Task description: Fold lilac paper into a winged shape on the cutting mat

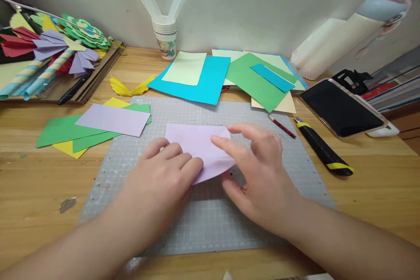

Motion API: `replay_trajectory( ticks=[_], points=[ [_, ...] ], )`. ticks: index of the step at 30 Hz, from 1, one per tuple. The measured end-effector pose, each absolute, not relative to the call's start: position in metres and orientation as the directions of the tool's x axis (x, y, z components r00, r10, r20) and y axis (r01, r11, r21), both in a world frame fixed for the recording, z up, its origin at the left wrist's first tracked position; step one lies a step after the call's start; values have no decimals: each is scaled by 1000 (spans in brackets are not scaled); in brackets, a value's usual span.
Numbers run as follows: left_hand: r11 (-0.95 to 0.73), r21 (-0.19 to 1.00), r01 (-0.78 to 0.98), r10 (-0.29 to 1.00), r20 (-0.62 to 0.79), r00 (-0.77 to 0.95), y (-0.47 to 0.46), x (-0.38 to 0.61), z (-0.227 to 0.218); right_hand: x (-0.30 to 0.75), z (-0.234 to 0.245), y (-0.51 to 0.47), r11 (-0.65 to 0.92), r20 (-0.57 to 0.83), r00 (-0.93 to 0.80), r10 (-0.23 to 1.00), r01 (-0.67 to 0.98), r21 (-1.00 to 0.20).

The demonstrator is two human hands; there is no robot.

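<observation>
A light purple sheet of paper [197, 138] lies over the middle of the grey cutting mat [124, 192], its near right edge lifted a little. My left hand [169, 168] is closed on the near left part of the sheet, fingers curled over it and thumb hidden. At the right edge, my right hand [256, 162] grips the sheet, with two fingers on top and the thumb below the near edge. Left of the mat's middle, a purple paper strip [113, 119] rests on green strips [62, 131] and yellow paper [70, 148].
A black utility knife [323, 146], a pencil [282, 126] and a phone [343, 107] lie on the right. Blue [193, 89] and green paper [249, 76] sit behind the mat, near paper cups [167, 43] with clear sticks. A folded yellow paper fan [131, 87] and paper crafts [49, 48] are left.
</observation>
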State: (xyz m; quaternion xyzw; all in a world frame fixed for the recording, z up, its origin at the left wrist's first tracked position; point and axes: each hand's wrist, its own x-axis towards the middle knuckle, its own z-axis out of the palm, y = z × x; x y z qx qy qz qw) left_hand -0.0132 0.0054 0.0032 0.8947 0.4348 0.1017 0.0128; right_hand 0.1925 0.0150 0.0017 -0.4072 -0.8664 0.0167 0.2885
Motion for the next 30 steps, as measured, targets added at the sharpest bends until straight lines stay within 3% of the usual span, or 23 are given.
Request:
replay_trajectory(
  ticks=[2, 4, 7, 10, 14, 17, 20, 23, 25, 30],
  points=[
    [-609, 95, 788, 791, 148, 594, 3, -11, 2, 193, -1, 18, 698, 466, -553, 691, 678, -230],
    [-579, 175, 796, 815, 102, 570, 2, -10, 2, 195, -2, 22, 710, 448, -566, 692, 646, -280],
    [-528, 300, 794, 843, 78, 532, 5, -15, 6, 200, -4, 35, 623, 407, -471, 783, 583, -522],
    [-520, 273, 809, 853, 128, 505, 9, -22, 8, 205, -10, 52, 455, 342, -308, 888, 472, -755],
    [-519, 191, 833, 852, 195, 486, 15, -27, 7, 208, -16, 66, 351, 267, -264, 927, 360, -864],
    [-540, 147, 829, 835, 216, 505, 17, -27, 7, 207, -15, 63, 447, 328, -312, 892, 495, -746],
    [-558, 97, 824, 821, 208, 532, 15, -25, 7, 206, -11, 51, 578, 391, -446, 805, 739, -346],
    [-565, 88, 820, 819, 177, 545, 10, -22, 5, 204, -7, 37, 580, 300, -548, 781, 814, -23],
    [-564, 91, 821, 822, 160, 547, 8, -20, 4, 202, -4, 30, 598, 247, -587, 771, 801, 36],
    [-549, 76, 833, 832, 147, 535, 7, -17, 5, 202, 3, 23, 696, 133, -685, 717, 715, -68]
  ],
)
